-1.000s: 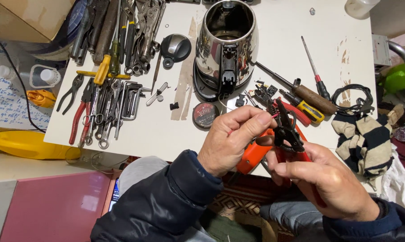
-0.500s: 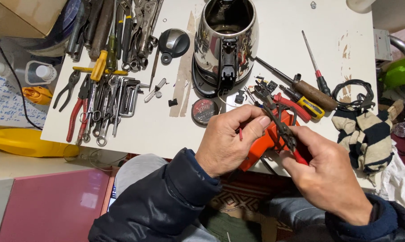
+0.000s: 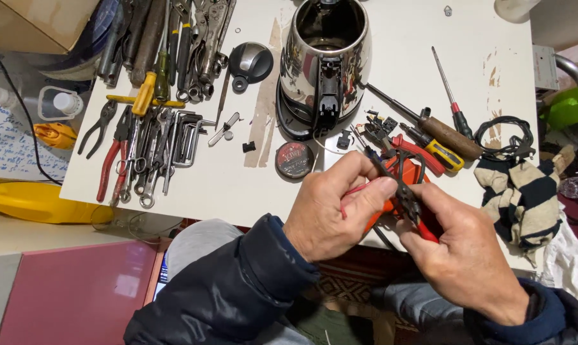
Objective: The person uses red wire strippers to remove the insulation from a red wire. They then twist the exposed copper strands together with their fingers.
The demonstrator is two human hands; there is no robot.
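My left hand [image 3: 337, 207] pinches a thin red wire [image 3: 353, 190] over the table's front edge. My right hand [image 3: 464, 249] grips red-handled needle-nose pliers [image 3: 397, 185], whose dark jaws point up and left, past the left fingertips. Behind both hands lies an orange object [image 3: 409, 171], mostly hidden. A shiny steel kettle [image 3: 324, 64] with a black handle stands just beyond on the white table [image 3: 397, 38].
A heap of pliers, wrenches and hex keys [image 3: 151, 128] covers the table's left side. A black lid [image 3: 250, 62], a round tin [image 3: 294, 160], screwdrivers [image 3: 448, 89] and a black cable coil [image 3: 509, 137] lie about the kettle. A striped cloth [image 3: 522, 191] is at right.
Both hands have shifted slightly left and nearer the table. The pliers now tilt more to the left, with the jaws closer to my left fingertips.
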